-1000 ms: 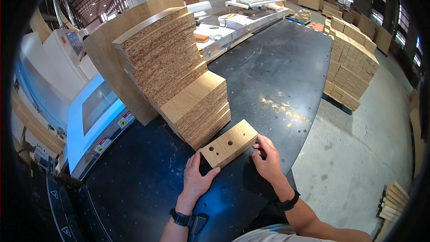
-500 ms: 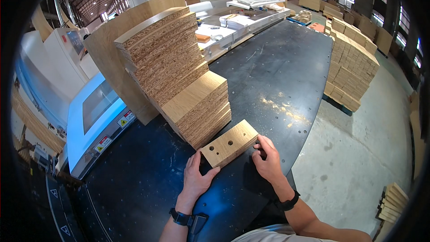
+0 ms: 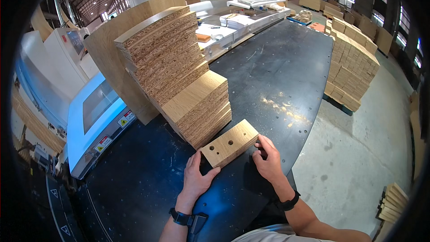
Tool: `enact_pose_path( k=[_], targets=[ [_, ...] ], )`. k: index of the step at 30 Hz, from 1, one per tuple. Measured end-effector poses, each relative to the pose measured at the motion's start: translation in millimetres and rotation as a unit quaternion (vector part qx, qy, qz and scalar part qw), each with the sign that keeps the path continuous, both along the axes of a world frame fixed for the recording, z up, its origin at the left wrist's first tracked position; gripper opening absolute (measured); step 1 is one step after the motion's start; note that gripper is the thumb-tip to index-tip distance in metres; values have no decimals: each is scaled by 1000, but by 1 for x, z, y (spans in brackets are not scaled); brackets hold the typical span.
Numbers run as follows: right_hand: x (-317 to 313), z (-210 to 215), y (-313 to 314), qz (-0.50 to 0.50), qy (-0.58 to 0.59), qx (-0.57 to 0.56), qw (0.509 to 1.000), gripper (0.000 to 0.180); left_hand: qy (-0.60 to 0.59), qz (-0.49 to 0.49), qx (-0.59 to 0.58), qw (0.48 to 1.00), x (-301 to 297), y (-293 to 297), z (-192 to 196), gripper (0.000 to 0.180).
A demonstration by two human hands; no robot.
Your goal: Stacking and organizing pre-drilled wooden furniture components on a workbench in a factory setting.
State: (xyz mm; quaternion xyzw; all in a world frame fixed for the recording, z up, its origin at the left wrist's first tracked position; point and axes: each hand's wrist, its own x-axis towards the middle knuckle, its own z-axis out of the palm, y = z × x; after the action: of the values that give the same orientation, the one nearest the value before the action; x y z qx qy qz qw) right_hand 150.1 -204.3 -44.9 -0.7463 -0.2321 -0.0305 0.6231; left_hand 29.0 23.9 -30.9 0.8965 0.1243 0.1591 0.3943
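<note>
Head view: virtually nothing has shifted over the last second, so the handling appears paused. The drilled block (image 3: pixel 222 146) lies on the counter (image 3: pixel 277 62), at the stack's (image 3: pixel 195 95) 5 o'clock. At its 7 o'clock, the left hand (image 3: pixel 197 180) grasps one end; at 4 o'clock, the right hand's (image 3: pixel 268 163) fingertips meet it, grip unclear.

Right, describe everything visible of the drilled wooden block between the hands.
The drilled wooden block is oblong and light brown, its grained top showing two larger holes and two smaller. It lies flat, slanting, on the black table, beside the stacked boards. The left hand touches its left end, the right hand its right.
</note>
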Motion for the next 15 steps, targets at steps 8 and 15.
enact_pose_path(
  k=[8,15],
  targets=[
    [1,-2,0,-11,12,-8,1000,58,-14,13,50,999,0,-3,0,88],
    [3,-7,-1,-6,-8,-10,1000,59,-8,21,45,999,-1,-5,2,89]
  ],
)
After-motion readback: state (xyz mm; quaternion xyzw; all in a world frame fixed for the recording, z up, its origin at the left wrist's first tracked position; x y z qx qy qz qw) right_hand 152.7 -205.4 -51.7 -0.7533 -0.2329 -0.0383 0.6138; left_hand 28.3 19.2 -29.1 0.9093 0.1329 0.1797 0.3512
